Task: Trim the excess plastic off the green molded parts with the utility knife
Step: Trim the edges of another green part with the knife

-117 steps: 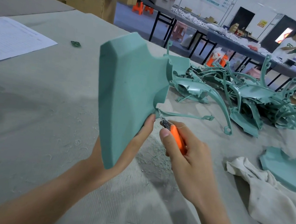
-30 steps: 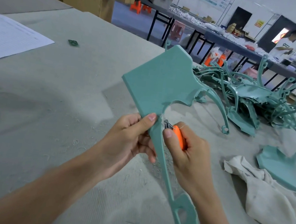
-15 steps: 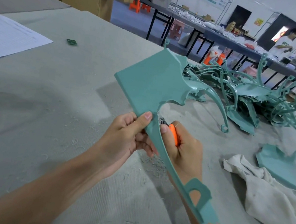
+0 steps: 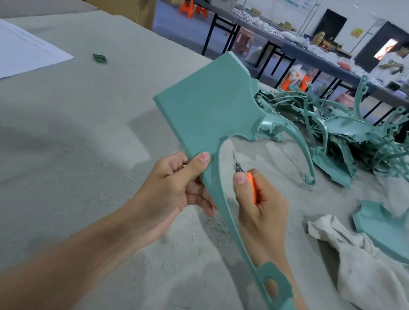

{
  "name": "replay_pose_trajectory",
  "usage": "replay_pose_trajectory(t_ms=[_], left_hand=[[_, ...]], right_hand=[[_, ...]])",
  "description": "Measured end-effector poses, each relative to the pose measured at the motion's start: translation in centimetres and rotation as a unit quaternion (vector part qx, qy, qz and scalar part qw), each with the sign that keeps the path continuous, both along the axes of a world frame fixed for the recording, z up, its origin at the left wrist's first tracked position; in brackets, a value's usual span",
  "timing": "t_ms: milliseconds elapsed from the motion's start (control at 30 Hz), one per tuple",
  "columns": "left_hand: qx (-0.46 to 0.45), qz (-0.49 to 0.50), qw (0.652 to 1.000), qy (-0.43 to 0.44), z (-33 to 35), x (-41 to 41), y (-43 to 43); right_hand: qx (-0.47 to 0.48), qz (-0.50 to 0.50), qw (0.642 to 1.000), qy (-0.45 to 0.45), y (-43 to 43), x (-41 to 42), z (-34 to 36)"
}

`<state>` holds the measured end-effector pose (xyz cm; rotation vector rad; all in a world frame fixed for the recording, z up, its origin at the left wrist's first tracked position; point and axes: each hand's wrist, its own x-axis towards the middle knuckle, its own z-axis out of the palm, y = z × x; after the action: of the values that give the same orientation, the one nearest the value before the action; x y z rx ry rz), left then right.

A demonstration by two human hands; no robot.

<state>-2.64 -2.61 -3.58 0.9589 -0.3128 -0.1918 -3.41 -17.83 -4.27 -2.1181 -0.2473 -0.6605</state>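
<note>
Grips the green molded part (image 4: 210, 103) with the left hand (image 4: 173, 184): thumb pressed flat on the front face, at the lower corner of the wide plate, other fingers curled behind it. Holds it up above the table (image 4: 67, 162), plate tilted toward the upper left, long thin arm running down to the right and crossing in front of the right wrist, with a holed tab at its end. Clamps the utility knife (image 4: 252, 187) in the right hand (image 4: 256, 208), fingers wrapped round the orange body, thumb on top near the front. Points the dark blade end toward the inner edge of the thin arm, just beside it; perhaps touches the plastic, but too small to tell. Works over pale shavings (image 4: 117, 177) scattered on the table. Faces a tangled heap of green parts (image 4: 343, 136) at the far right of the table. Has a dirty white rag (image 4: 369, 275) at the near right, with one more green part (image 4: 380, 230) lying flat just beside it. Has a printed paper sheet (image 4: 11, 51) at the far left, and a small green scrap (image 4: 99, 58) near it.
</note>
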Motion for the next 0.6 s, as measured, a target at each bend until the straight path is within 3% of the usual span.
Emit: replay_pose_trajectory(t_ms=[233, 600], left_hand=[[0.001, -0.027, 1.0, -0.015, -0.03, 0.0, 0.11], [-0.002, -0.008, 1.0, -0.011, -0.56, -0.14, -0.64]], right_hand=[[-0.014, 0.067, 0.998, 0.004, 0.13, 0.02, -0.13], [0.011, 0.01, 1.0, 0.014, 0.97, 0.16, -0.14]])
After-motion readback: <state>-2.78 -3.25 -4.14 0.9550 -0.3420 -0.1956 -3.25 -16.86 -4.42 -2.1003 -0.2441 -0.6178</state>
